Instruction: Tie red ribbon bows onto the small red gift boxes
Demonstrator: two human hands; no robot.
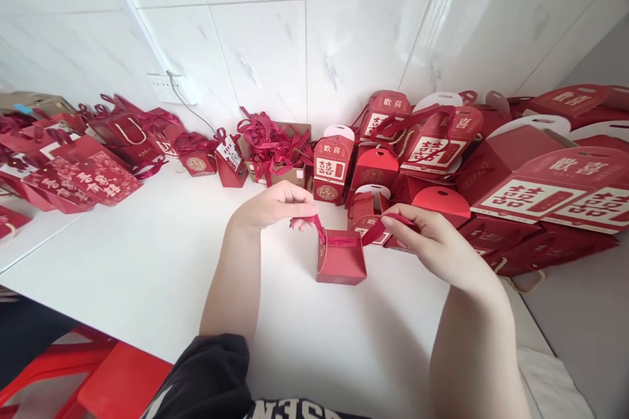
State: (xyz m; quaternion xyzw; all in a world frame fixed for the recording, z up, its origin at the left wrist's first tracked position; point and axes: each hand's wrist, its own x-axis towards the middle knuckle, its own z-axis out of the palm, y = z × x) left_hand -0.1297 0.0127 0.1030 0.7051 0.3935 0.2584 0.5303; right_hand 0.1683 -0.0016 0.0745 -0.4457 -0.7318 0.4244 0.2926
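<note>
Looking down through the head camera, I see both my hands over a small red gift box (341, 260) that stands upright on the white tabletop (147, 262), roughly in the middle of the view and just in front of the piled stock. A dark red ribbon (343, 241) runs across the open top of the box and rises off each side.

My left hand (275, 205) comes in from the left. Its fingers (305, 212) are closed in a pinch on the ribbon's left end, just above the box's left corner. My right hand (435, 245) comes in from the right. Its fingers (394, 222) are pinched on the other end, which curves up from the box's right corner. Neither hand touches the box itself, so far as I can tell.

Behind the box, against the tiled wall (344, 39), a cardboard carton (295, 173) overflows with loose ribbons (270, 137). To the right lies a heap of larger red boxes with white panels (555, 193), some with white handles. To the left, well apart, red gift bags (95, 180) lie along the wall below a wall socket (167, 88). A red plastic stool (98, 376) shows at the lower left, under the tabletop's edge.
</note>
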